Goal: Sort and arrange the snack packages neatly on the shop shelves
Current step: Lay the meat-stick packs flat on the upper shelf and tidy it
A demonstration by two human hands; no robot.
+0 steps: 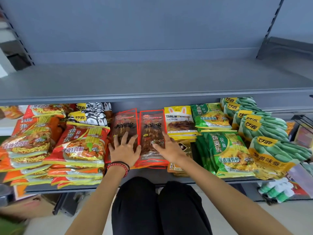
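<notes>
1. Currently, the person's left hand (124,148) is pressing flat, fingers spread wide and straight, on the left one of two clear plastic snack packets with red borders and dark skewered contents (123,123); it is curling around nothing.
2. Its wrist is wearing a red bead bracelet (120,167) beside a thin black band.
3. The right hand (166,146) is lying on the lower right edge of the second red-bordered clear packet (152,131), fingers loosely extended and touching the film, not gripping it.
4. Both red-bordered packets are lying side by side, touching, at the middle of the lower grey metal shelf (149,174), each on top of a small stack of the same kind.
5. Stacks of red-and-orange instant noodle bags (79,143) are sitting just left of them, overlapping one another up to the shelf's front edge.
6. Black-and-white patterned pouches with yellow labels (94,114) are lying behind those noodles.
7. A yellow pouch showing brown sweets (179,122) is sitting just right of the second packet, toward the back.
8. A brown-and-gold packet (185,148) is peeking out from under the right wrist.
9. Green instant noodle bags (225,150) are lying further right, and green-and-yellow bean snack bags (271,150) are piling up at the far right.
10. The upper grey metal shelf (152,78) is running across above all of this.
11. The person's knees in black trousers (135,200) are showing below the shelf edge.
</notes>
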